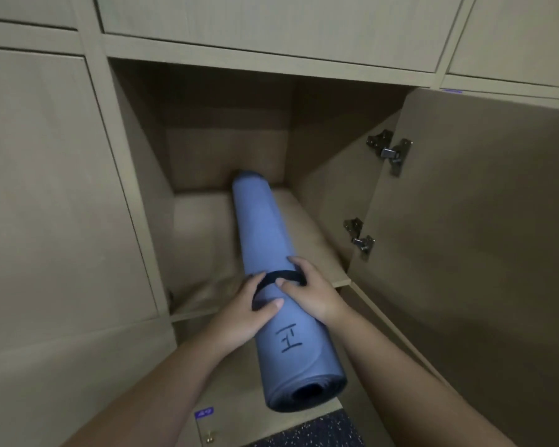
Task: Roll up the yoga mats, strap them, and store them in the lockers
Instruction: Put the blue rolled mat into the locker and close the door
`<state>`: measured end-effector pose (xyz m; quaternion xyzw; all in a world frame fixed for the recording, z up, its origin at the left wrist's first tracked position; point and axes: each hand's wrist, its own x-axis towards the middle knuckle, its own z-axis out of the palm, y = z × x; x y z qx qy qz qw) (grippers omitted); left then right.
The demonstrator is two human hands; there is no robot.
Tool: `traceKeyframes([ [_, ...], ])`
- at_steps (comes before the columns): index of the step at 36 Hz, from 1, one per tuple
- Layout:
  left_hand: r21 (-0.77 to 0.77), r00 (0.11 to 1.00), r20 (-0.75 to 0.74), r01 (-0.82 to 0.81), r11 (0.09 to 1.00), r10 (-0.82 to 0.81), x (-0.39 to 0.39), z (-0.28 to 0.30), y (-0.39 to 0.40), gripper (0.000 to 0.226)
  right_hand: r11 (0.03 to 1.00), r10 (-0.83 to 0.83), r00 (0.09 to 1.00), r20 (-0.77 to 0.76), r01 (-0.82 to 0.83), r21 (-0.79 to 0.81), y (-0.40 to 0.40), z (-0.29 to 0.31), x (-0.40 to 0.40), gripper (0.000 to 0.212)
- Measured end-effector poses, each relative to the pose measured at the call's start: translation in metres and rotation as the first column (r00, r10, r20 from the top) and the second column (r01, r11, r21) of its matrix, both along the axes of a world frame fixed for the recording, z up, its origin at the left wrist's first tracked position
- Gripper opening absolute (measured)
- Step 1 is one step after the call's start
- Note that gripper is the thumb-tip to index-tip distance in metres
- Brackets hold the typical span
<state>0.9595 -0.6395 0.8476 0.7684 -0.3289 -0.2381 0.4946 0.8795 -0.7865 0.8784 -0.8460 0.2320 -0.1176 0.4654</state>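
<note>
Your forearms reach in from below, and both hands clamp the rolled blue yoga mat (pixel 271 253): your left hand (pixel 250 309) and right hand (pixel 310 293) curl around it at the dark strap (pixel 281 277). Its far end sits deep inside the open locker (pixel 204 227), door (pixel 465 221) swung right, while the near end sticks out toward you.

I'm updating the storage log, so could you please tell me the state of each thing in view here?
mat: rolled, strapped, far end inside the locker, near end sticking out.
strap: wrapped round the mat.
locker: open, holding only the mat.
door: swung open to the right.
left hand: gripping the mat at the strap.
right hand: gripping the mat at the strap.
</note>
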Motion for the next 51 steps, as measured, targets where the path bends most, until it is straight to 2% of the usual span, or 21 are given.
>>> traceKeyframes([
  [5,-0.019,0.978,-0.202,0.053,0.998,-0.056,-0.024,-0.003,0.016,0.116,0.996,-0.046,0.999,-0.025,0.048,0.080,0.019,0.003,-0.037,0.068],
  [9,0.010,0.952,-0.298,0.078,0.997,-0.072,-0.046,0.002,0.026,0.089,0.979,-0.099,0.995,-0.034,0.103,0.174,0.028,-0.003,-0.063,0.067],
  [13,-0.024,0.885,-0.460,0.064,0.998,-0.068,-0.064,0.003,0.031,0.107,0.948,-0.159,0.987,-0.040,0.164,0.272,0.033,-0.009,-0.081,0.070],
  [15,-0.054,0.871,-0.488,0.043,0.998,-0.064,-0.070,0.001,0.029,0.105,0.927,-0.158,0.987,-0.040,0.162,0.339,0.038,-0.010,-0.088,0.071],
  [21,-0.119,0.893,-0.450,-0.034,0.992,-0.024,-0.079,-0.004,0.026,0.092,0.890,-0.158,0.987,0.018,0.134,0.435,0.037,-0.017,-0.100,0.063],
  [26,-0.195,0.895,-0.444,-0.052,0.979,-0.040,-0.074,0.002,0.017,0.086,0.868,-0.124,0.992,0.025,0.097,0.487,0.021,-0.018,-0.091,0.075],
  [34,-0.323,0.934,-0.356,-0.094,0.942,-0.029,-0.034,0.028,-0.012,0.073,0.909,-0.066,0.993,0.099,0.018,0.417,-0.013,0.003,-0.048,0.069],
  [38,-0.309,0.958,-0.287,-0.069,0.949,-0.024,-0.004,0.040,-0.022,0.074,0.921,-0.009,0.989,0.145,-0.049,0.386,-0.026,0.007,-0.023,0.071],
  [44,-0.218,0.983,-0.178,0.003,0.976,-0.043,0.040,0.057,-0.031,0.077,0.880,0.044,0.979,0.198,-0.132,0.456,-0.041,0.004,0.017,0.073],
  [47,-0.212,0.992,-0.120,0.009,0.977,-0.035,0.060,0.059,-0.036,0.075,0.863,0.073,0.972,0.222,-0.174,0.474,-0.047,0.000,0.037,0.066],
  [51,-0.197,0.995,-0.091,0.015,0.980,-0.033,0.085,0.059,-0.042,0.074,0.844,0.109,0.964,0.241,-0.218,0.490,-0.055,-0.004,0.064,0.073],
])
